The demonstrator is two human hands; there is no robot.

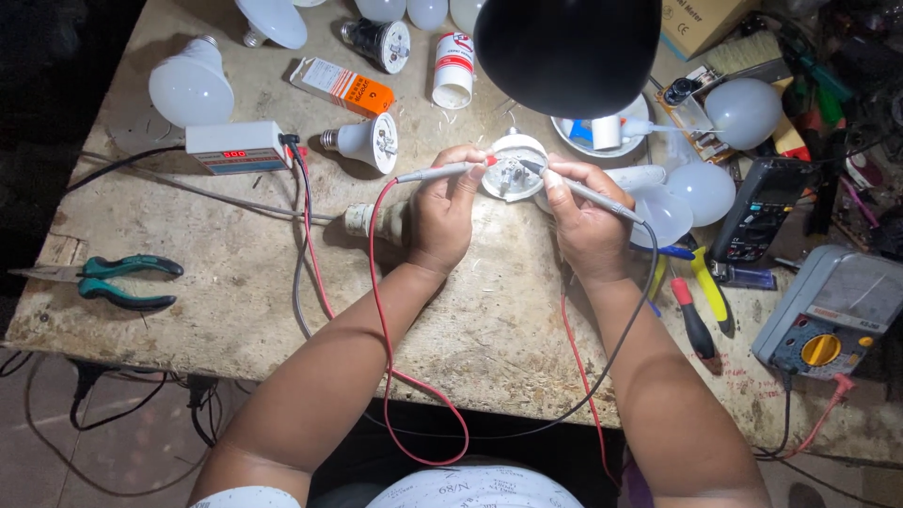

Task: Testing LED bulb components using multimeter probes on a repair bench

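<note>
Both hands [442,212] [585,226] gripping probes, fingers [470,174] flanking open bulb base [513,167]

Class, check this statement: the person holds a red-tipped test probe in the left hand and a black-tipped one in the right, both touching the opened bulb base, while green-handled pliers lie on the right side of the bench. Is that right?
Not quite. The green-handled pliers lie on the left side of the bench, as the head view shows. The rest holds: left hand with the red-tipped probe, right hand with the black-tipped probe, both on the opened bulb base.

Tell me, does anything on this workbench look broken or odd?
Yes. Several bulbs are in pieces: the bulb base under both probes has no dome, another domeless bulb lies on its side, and loose domes sit at the right. The table edge is chipped and rough.
</note>
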